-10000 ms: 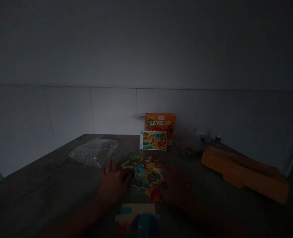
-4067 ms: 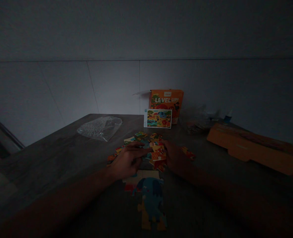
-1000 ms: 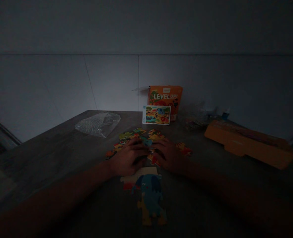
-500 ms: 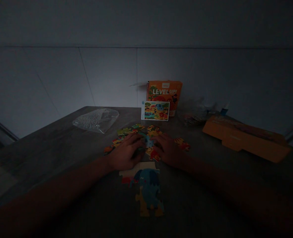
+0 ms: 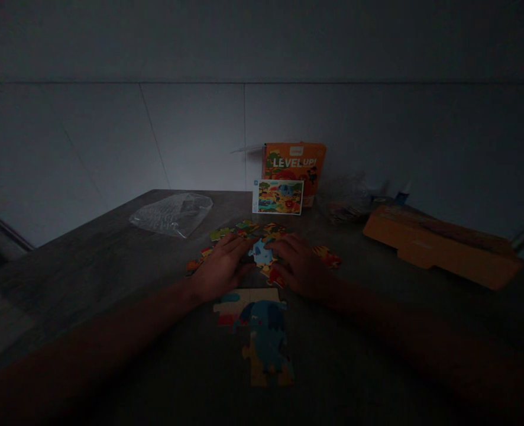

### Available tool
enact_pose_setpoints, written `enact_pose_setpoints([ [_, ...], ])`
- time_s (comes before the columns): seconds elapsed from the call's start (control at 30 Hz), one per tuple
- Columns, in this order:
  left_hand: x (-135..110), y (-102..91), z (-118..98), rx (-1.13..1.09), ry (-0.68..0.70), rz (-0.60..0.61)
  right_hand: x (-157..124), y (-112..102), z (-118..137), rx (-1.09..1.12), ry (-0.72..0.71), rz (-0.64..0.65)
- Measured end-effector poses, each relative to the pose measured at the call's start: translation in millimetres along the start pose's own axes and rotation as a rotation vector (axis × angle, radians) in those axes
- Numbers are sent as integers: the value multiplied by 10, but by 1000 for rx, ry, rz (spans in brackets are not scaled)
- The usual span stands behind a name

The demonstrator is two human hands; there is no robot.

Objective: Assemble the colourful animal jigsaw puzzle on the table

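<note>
In the dim light, a pile of loose jigsaw pieces lies mid-table, partly hidden under both hands. My left hand (image 5: pixel 221 265) rests over the pile's left side, its fingers stretched toward the middle and its thumb apart. Opposite it, my right hand (image 5: pixel 304 267) has spread, bent fingers at the right edge of a light-blue puzzle piece (image 5: pixel 262 252). A red piece (image 5: pixel 274 276) lies below the right thumb. Nearer to me is a joined section of puzzle (image 5: pixel 267 340) with a blue elephant, sand-coloured ground and a pale upper strip.
An orange puzzle box (image 5: pixel 295 160) stands at the back with a picture card (image 5: pixel 280 197) leaning on it. A clear plastic bag (image 5: pixel 173 214) lies back left. On the right are an orange cardboard box part (image 5: pixel 439 245) and crumpled clear plastic (image 5: pixel 346 198).
Between my hands, the light-blue piece shows more fully and sits slightly further left. My left fingers have straightened and shifted a little left; the joined section now shows a blue patch at its upper left.
</note>
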State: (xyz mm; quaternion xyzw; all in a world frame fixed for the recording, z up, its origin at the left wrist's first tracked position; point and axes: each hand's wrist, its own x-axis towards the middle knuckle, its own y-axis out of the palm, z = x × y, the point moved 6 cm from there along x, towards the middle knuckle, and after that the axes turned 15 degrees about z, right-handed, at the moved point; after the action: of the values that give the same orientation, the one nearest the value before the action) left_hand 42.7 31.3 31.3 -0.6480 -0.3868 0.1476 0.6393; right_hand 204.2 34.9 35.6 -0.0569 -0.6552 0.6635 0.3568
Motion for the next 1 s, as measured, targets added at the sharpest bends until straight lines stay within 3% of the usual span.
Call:
enact_pose_setpoints([
  [0.13,-4,-41,-47,22,62,-46,-13,-31,-3,-1,13,-62],
  [0.3,-10,-117,-141,32,136,-73,2,28,1,44,-38,22],
  [0.67,-44,-129,-138,75,145,-108,-12,1,31,23,-67,-14],
  [0.93,-75,-343,-546,197,68,59,-51,-173,304,-151,-263,-81],
  [1.0,-77,-363,-625,194,79,51,-49,-254,347,-135,-231,-56],
])
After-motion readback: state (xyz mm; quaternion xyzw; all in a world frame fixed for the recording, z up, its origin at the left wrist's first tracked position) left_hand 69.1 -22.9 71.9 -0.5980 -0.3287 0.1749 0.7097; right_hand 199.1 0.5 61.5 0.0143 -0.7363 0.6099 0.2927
